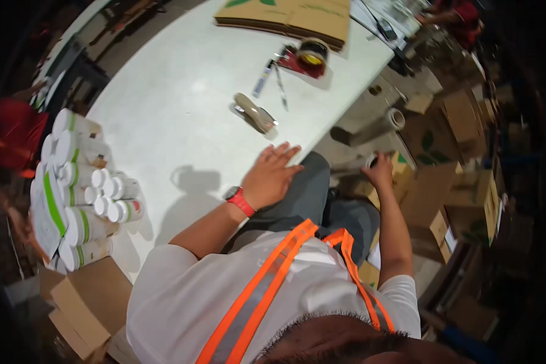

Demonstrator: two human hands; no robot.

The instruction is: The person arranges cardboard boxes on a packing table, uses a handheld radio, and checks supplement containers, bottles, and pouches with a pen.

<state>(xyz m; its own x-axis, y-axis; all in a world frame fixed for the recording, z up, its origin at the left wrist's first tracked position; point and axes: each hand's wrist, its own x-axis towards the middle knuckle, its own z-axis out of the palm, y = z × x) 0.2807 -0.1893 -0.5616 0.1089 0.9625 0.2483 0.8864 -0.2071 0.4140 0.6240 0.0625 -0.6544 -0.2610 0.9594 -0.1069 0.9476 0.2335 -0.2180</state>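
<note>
My left hand point(272, 177), with a red watch on its wrist, lies palm down on the edge of the white table point(164, 91). Its fingers are spread and hold nothing. Just beyond them is a beige and silver tool that looks like a stapler point(255, 113). Farther up lie a marker point(262, 79), a thin pen point(281, 88) and a red tape dispenser point(309, 68) with a roll of tape. My right hand point(379, 173) hangs low beside my leg, its fingers curled around a small dark, round-ended object that I cannot make out.
White tubs and small bottles point(118, 187) with green bands are grouped at left, above an open carton point(94, 297). Flattened cartons point(285, 17) are stacked at the far end. Open boxes point(428, 200) and a wrap roll point(379, 126) stand at right. People in red are on both sides.
</note>
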